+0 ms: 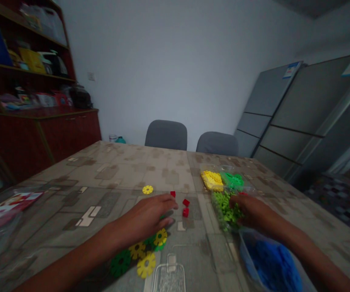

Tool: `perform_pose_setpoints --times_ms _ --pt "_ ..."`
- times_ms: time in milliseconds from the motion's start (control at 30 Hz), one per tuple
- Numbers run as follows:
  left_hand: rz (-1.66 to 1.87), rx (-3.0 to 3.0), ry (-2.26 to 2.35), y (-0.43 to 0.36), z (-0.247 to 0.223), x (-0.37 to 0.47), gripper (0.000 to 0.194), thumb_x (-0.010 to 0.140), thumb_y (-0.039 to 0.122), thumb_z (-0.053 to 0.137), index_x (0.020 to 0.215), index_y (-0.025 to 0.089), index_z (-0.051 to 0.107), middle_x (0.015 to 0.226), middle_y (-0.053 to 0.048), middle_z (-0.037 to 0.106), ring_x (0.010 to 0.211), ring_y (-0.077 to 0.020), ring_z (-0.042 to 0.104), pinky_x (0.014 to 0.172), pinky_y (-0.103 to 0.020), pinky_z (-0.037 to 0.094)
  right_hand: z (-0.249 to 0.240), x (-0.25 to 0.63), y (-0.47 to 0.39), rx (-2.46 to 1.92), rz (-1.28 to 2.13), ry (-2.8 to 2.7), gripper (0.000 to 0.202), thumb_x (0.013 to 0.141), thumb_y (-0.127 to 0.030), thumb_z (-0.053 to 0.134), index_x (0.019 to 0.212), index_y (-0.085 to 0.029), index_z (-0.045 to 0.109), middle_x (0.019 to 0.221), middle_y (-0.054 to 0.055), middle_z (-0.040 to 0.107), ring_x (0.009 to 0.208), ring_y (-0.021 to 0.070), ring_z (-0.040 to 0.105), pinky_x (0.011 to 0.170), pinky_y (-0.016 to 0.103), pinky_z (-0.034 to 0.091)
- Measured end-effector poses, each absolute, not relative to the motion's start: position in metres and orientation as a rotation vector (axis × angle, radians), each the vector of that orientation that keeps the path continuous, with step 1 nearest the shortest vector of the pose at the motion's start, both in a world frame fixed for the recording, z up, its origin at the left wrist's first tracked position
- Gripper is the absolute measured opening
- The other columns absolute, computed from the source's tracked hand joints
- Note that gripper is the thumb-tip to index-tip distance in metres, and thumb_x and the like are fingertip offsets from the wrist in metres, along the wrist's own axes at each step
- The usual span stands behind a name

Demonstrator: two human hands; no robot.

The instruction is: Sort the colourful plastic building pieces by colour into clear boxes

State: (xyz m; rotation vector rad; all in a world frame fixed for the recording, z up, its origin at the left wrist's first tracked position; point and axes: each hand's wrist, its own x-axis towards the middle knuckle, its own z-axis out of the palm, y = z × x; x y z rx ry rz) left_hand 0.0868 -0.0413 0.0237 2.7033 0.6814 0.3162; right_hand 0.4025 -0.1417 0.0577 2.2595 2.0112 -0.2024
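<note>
- My left hand (155, 210), seen from my head, hangs over the table (126, 164) with fingers loosely bent and thumb apart, open.
- Just beyond its fingertips lie small red blocks (186, 202).
- Beneath and nearer me sit yellow and green notched discs (146, 264), some overlapping; one yellow disc (147, 189) lies alone past my hand.
- My right hand (249, 207) reaches down at the light green pieces (222, 203) in a clear box; I can't tell whether its fingers grip any.
- Beyond them are yellow pieces (211, 179) and darker green pieces (233, 181).
- Blue pieces (280, 265) fill a tub (245, 251) under my right forearm.
</note>
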Motion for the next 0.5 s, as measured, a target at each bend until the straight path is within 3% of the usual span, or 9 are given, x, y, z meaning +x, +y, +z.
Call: perform_pose_setpoints --times_ms 133,333,500 --pt "0.318 2.692 0.648 -0.040 0.023 0.086 0.027 0.091 0.020 0.059 0.117 0.022 0.061 0.123 -0.009 0.062 0.111 -0.0256 0.060 0.098 -0.038 0.047 0.058 0.413 -0.138 2.232 -0.242 2.065 0.043 0.065 0.001 0.059 0.101 -0.018 0.073 0.100 0.009 0.074 0.092 0.0252 0.067 0.077 0.030 0.047" --pt "0.327 2.683 0.608 -0.038 0.020 0.086 0.027 0.090 0.018 0.059 0.116 0.021 0.061 0.123 -0.011 0.061 0.111 -0.0269 0.059 0.098 -0.040 0.047 0.059 0.427 -0.143 2.160 -0.396 2.166 0.036 0.066 -0.003 0.051 0.085 -0.019 0.076 0.076 0.001 0.074 0.069 0.0177 0.065 0.059 0.022 0.043" --pt "0.328 2.681 0.603 -0.037 0.018 0.086 0.024 0.091 0.020 0.058 0.115 0.021 0.062 0.120 -0.010 0.062 0.109 -0.0273 0.060 0.096 -0.041 0.048 0.051 0.428 -0.138 2.085 -0.449 2.217 0.029 0.060 0.000 0.051 0.067 -0.018 0.073 0.067 0.000 0.071 0.066 0.0169 0.064 0.061 0.022 0.041"
